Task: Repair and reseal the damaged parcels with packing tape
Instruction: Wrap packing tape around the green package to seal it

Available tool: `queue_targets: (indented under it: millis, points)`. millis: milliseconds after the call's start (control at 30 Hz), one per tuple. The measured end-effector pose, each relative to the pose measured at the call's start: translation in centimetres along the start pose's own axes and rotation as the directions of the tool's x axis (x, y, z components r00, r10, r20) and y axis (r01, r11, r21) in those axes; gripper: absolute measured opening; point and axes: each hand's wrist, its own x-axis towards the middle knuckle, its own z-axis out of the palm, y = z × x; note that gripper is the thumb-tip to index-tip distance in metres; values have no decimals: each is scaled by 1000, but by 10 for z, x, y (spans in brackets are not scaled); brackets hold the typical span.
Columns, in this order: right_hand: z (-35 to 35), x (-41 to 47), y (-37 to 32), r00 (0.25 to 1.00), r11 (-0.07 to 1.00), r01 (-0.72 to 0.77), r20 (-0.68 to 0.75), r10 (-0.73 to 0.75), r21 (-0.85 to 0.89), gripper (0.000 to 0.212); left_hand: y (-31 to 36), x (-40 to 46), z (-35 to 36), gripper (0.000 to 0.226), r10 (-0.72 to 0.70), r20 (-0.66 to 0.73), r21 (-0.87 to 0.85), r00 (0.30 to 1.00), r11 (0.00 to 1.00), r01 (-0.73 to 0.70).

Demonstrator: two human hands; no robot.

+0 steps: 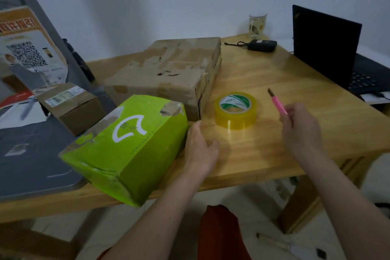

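- green glossy cardboard parcel (128, 148), torn at its taped corners, is tilted at the wooden table's (263, 150) near edge and steadied by the left hand (200, 150), fingers relaxed against its side.
- a pink-handled utility knife (278, 102) is pinched in the right hand (301, 131).
- preparation is judged in hand; the yellow packing tape roll (236, 110), just beside, must be taken up next.

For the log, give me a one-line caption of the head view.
Left hand rests beside green box; right hand holds pink knife near tape roll.
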Motion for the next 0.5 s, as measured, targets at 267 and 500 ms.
queue_targets:
  millis: [267, 500]
  points:
    - [26, 29, 0, 992, 860, 11, 112, 53, -509, 23, 10, 27, 9, 66, -38, 46, -24, 998, 999, 39]
    - [48, 19, -27, 841, 802, 538, 228, -491, -258, 36, -1, 30, 12, 62, 7, 14, -66, 1000, 998, -6]
